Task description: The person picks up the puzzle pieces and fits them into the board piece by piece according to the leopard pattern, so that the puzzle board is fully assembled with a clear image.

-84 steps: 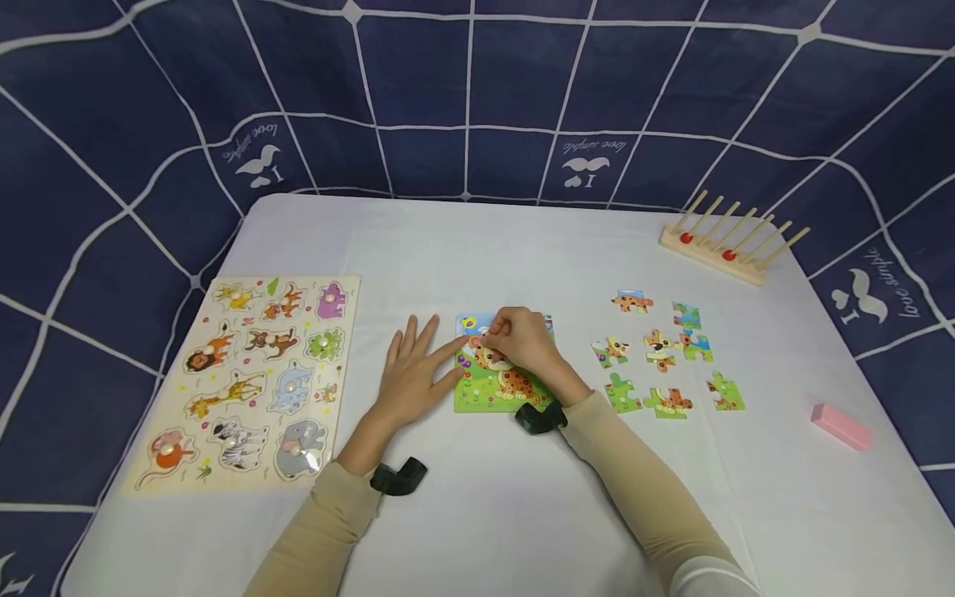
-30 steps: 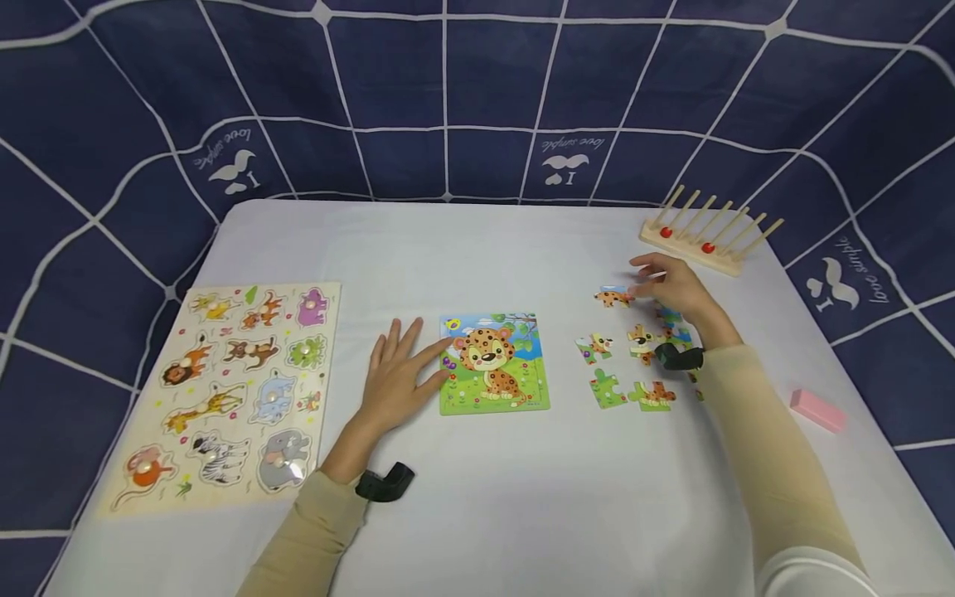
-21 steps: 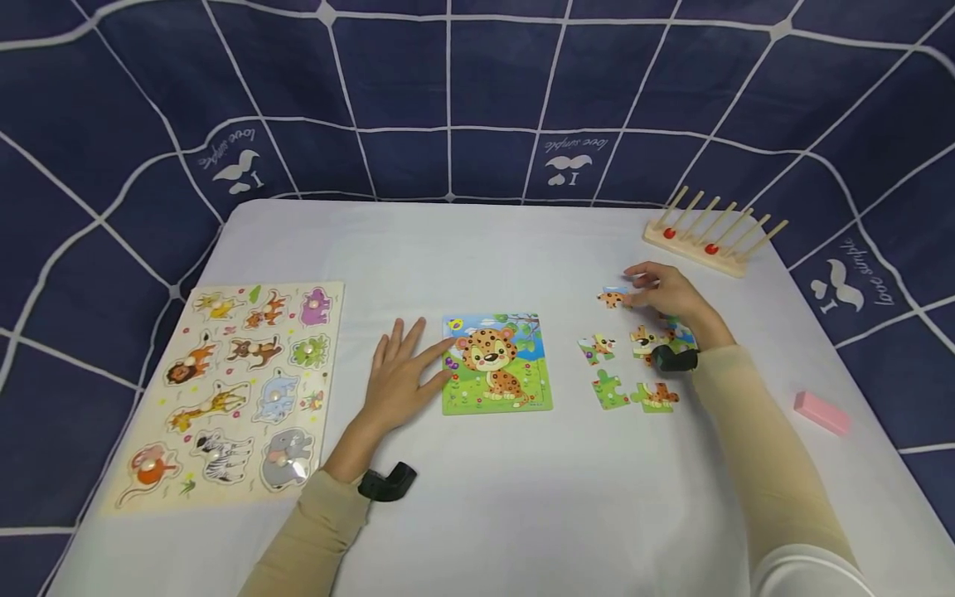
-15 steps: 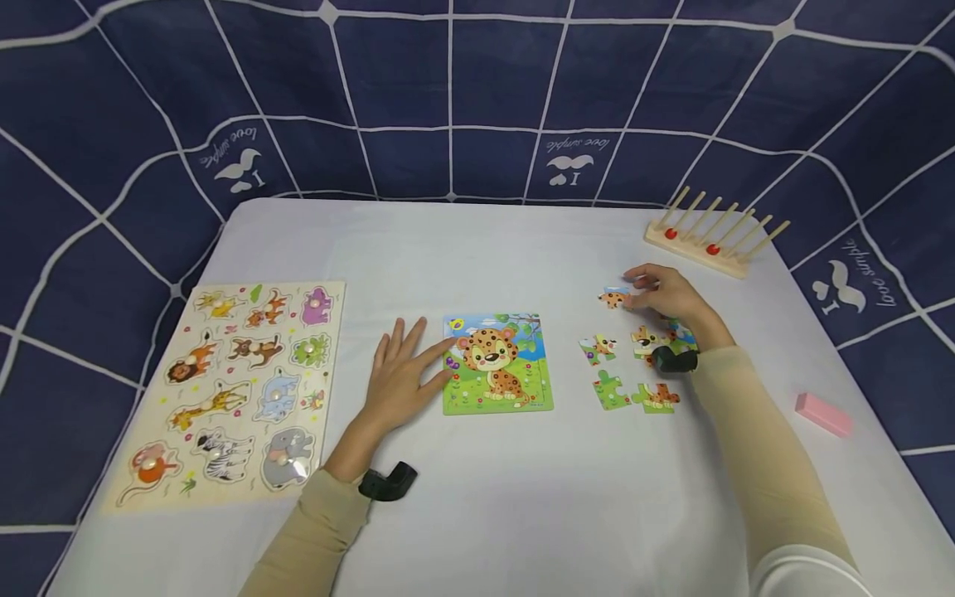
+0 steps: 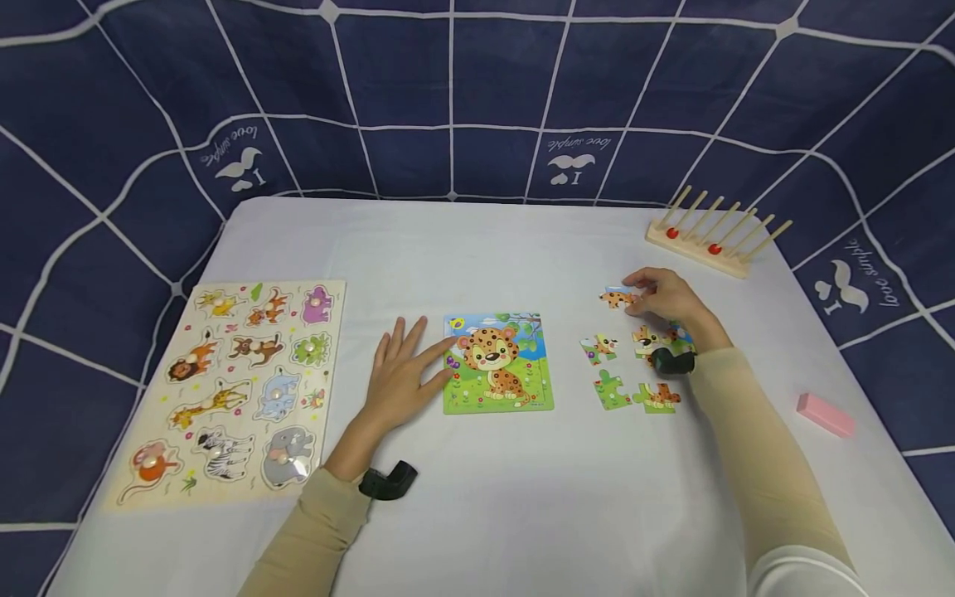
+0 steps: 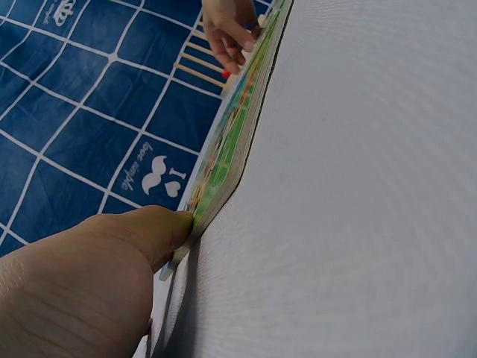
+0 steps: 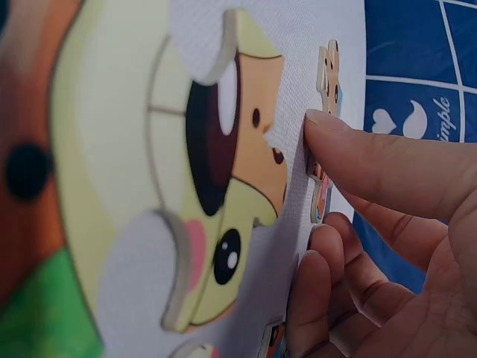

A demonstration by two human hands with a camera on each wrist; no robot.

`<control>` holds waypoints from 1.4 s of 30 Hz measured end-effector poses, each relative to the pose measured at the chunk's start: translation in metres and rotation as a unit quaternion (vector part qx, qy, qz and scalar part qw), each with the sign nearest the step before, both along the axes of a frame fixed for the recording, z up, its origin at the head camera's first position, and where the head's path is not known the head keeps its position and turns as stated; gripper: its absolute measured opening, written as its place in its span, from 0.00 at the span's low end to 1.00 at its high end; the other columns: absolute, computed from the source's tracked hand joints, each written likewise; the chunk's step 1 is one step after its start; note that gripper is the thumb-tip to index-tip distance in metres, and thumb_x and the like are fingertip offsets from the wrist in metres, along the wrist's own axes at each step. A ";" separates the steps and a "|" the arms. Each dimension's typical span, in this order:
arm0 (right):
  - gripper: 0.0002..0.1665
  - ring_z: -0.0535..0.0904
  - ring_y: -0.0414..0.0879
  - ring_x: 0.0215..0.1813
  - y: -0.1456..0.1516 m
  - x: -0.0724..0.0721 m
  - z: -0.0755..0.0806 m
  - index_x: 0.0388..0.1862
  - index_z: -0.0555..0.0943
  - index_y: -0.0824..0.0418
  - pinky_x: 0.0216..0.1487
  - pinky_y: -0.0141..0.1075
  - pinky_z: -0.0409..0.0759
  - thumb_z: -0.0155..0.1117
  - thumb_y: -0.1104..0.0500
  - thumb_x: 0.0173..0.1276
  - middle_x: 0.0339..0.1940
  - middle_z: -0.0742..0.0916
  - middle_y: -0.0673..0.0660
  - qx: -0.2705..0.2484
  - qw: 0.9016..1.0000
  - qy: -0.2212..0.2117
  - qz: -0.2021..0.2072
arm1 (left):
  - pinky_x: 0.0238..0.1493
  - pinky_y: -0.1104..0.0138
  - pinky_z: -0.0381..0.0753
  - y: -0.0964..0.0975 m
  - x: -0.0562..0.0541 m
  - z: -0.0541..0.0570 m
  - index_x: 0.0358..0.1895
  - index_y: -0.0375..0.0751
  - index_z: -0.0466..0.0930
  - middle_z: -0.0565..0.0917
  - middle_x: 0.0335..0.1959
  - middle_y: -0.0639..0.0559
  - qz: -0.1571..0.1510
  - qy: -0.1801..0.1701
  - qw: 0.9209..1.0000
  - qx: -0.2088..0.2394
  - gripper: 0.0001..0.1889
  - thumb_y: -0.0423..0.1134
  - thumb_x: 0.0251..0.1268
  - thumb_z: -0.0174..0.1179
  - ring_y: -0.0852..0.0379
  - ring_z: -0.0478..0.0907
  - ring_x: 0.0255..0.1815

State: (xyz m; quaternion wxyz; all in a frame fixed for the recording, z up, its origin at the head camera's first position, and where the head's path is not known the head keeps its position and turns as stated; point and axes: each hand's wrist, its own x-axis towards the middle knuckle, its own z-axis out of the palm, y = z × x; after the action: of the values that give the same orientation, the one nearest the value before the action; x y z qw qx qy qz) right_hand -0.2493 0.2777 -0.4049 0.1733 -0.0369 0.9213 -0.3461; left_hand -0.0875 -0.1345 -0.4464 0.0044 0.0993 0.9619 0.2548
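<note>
A square leopard puzzle board (image 5: 498, 363), its picture full of colour, lies in the middle of the white table. My left hand (image 5: 399, 381) rests on its left side with fingers spread, index fingertip and thumb at the board's edge. The left wrist view shows that thumb against the board's corner. At the right, my right hand (image 5: 667, 300) pinches a spotted puzzle piece (image 5: 615, 298) between thumb and index finger. In the right wrist view the thumb lies over this piece (image 7: 330, 82), the other fingers curled below. Under the wrist sits a leopard-face piece (image 5: 645, 342).
More loose pieces lie nearby, among them a face piece (image 5: 599, 348), a green piece (image 5: 612, 390) and a spotted-body piece (image 5: 658, 398). An animal knob puzzle (image 5: 224, 390) fills the left side. A wooden peg rack (image 5: 697, 250) stands back right, a pink block (image 5: 826, 414) front right.
The right hand has left the board, where it worked on the leopard picture, and moved right to the spotted piece, its fingers closing in around it. The left hand stays by the board.
</note>
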 end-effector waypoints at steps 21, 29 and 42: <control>0.29 0.75 0.55 0.49 -0.001 0.004 0.005 0.56 0.73 0.70 0.51 0.44 0.73 0.72 0.57 0.60 0.49 0.79 0.66 0.045 0.998 0.043 -0.014 | 0.77 0.43 0.34 0.000 -0.001 0.000 0.69 0.59 0.71 0.51 0.80 0.41 0.001 0.003 1.000 0.003 0.25 0.54 0.69 0.55 0.36 0.34 0.81; 0.29 0.76 0.47 0.42 -0.022 0.013 0.010 0.55 0.75 0.69 0.42 0.30 0.73 0.73 0.56 0.59 0.47 0.82 0.64 0.017 0.997 0.073 0.001 | 0.77 0.43 0.33 -0.001 -0.001 0.000 0.69 0.60 0.71 0.51 0.80 0.41 -0.002 0.002 1.000 0.005 0.25 0.55 0.69 0.55 0.37 0.34 0.81; 0.27 0.76 0.48 0.40 -0.084 0.037 -0.001 0.54 0.77 0.67 0.40 0.32 0.74 0.74 0.59 0.58 0.44 0.83 0.62 -0.030 0.996 0.062 0.055 | 0.77 0.43 0.34 -0.001 -0.002 -0.001 0.69 0.61 0.71 0.51 0.80 0.42 0.001 0.002 1.000 -0.002 0.25 0.56 0.70 0.54 0.37 0.35 0.81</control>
State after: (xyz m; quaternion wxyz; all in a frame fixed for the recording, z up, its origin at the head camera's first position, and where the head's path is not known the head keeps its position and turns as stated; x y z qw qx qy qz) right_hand -0.2125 0.1934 -0.4056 0.1332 -0.1143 0.9162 -0.3602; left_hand -0.0895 -0.1356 -0.4477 0.0027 0.0989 0.9625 0.2525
